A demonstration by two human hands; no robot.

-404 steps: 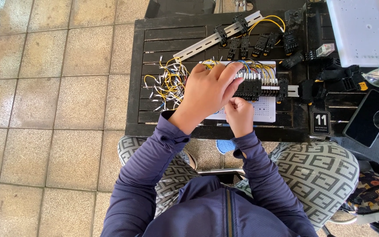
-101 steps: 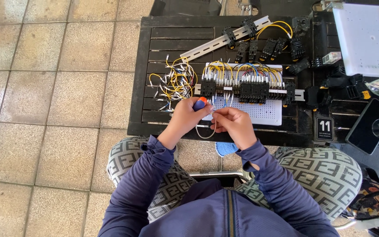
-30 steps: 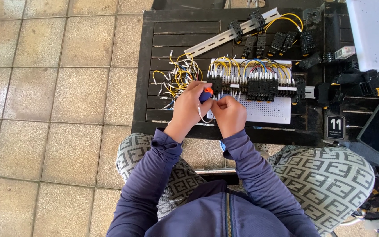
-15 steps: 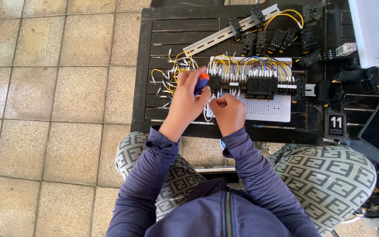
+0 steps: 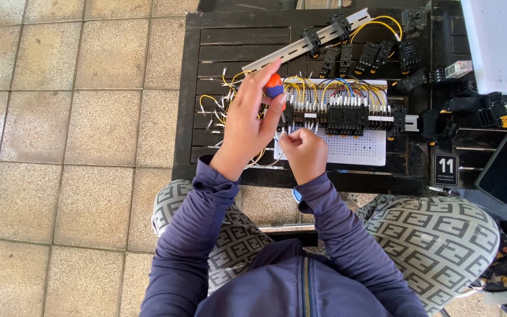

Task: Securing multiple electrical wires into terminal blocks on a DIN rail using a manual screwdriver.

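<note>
1. Left hand (image 5: 246,126): grip closed around a screwdriver (image 5: 274,86) with an orange and blue handle. The handle end points away from the person; the shaft is hidden behind the fingers.
2. Right hand (image 5: 304,151): fingers pinched shut on a thin white wire (image 5: 277,138), just beside the left hand's fingertips.
3. Both hands work at the left end of a row of black terminal blocks (image 5: 342,113), mounted on a white perforated board (image 5: 353,147).
4. Yellow and blue wires (image 5: 330,87) loop over the top of the blocks. A loose bundle of yellow wires (image 5: 217,103) lies left of the left hand.
5. The board lies on a dark slatted counter (image 5: 192,147).
6. A metal rail (image 5: 291,51) with black clips lies diagonally behind the board.
7. A black number card (image 5: 445,169) stands right of the board.
</note>
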